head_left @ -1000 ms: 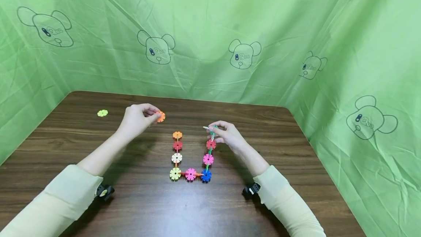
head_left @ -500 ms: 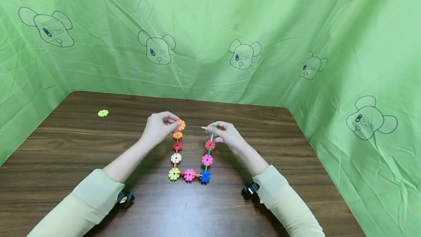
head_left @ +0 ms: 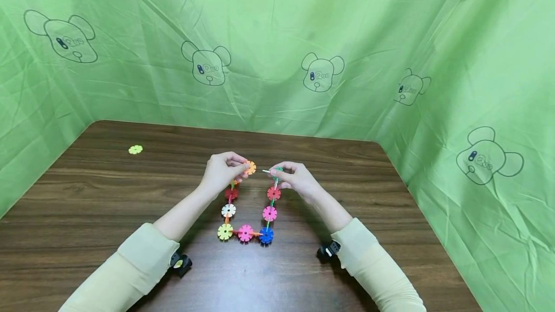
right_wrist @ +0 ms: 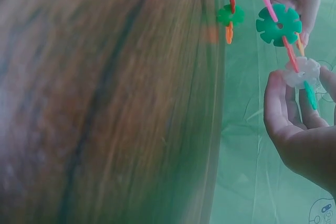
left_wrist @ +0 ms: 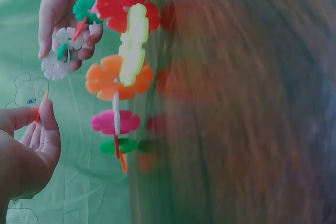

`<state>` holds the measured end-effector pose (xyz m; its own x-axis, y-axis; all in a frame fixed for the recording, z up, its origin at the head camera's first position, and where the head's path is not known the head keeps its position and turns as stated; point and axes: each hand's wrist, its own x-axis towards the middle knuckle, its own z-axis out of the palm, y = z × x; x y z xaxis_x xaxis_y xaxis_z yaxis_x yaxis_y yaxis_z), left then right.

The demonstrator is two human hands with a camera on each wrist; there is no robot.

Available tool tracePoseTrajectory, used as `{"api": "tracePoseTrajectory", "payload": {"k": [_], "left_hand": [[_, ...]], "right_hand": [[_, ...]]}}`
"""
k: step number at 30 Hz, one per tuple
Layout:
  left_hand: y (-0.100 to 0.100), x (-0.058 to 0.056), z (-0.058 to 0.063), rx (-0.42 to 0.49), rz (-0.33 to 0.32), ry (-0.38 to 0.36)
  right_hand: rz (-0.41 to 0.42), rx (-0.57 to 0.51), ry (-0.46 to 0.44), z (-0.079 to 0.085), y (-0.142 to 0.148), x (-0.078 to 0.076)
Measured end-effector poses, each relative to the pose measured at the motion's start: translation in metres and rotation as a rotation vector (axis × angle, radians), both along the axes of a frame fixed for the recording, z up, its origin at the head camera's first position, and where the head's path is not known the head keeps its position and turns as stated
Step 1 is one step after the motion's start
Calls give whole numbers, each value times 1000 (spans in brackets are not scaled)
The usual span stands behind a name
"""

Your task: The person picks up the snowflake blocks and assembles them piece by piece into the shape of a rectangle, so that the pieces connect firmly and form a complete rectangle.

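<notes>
My left hand (head_left: 223, 172) pinches a loose orange snowflake disc (head_left: 250, 167) between thumb and fingertips; it appears edge-on in the left wrist view. Close by on the right, my right hand (head_left: 297, 179) pinches the far right end of a U-shaped chain of interlocked snowflake discs, at a green disc (head_left: 276, 173). A white disc (head_left: 266, 171) sticks out from that end toward the orange one, with a small gap between them. The chain's near side has a yellow disc (head_left: 225, 231), a pink disc (head_left: 245, 233) and a blue disc (head_left: 266, 235). Its far left end is partly behind my left hand.
A single yellow-green disc (head_left: 136, 149) lies at the back left of the wooden table (head_left: 347, 158). A green curtain (head_left: 269, 23) surrounds the table behind and at both sides.
My left hand has carried the orange disc rightward, past the chain's left end, close to the right hand. The chain has shifted slightly left and nearer. The right hand has barely moved.
</notes>
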<state>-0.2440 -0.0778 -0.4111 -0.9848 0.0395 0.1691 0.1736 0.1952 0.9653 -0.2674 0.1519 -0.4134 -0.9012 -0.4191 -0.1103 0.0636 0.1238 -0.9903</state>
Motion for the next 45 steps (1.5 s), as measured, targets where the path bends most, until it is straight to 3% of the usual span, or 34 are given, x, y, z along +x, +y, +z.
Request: {"api": "tracePoseTrajectory", "payload": {"k": [15,18,20,22,25,33,45], "left_hand": [[11,4,0,30,-37,-33],[13,12,12,20,-39,-41],[14,12,11,19,-37,-45],[14,11,10,25,-33,-39],[14,4,-2,45,-27,-21],[17,4,-4,25,-11,21],[18,5,-6,83,-17,-47]], "right_hand": [[20,-14,17,-1,-5,0],[30,-18,27,0,-6,0],[39,-26,36,-1,-6,0],[48,-36,43,-1,-6,0],[51,-51,48,-3,-7,-1],[43,-61,50,-5,-8,-3],[46,-89,27,-7,-10,-1]]}}
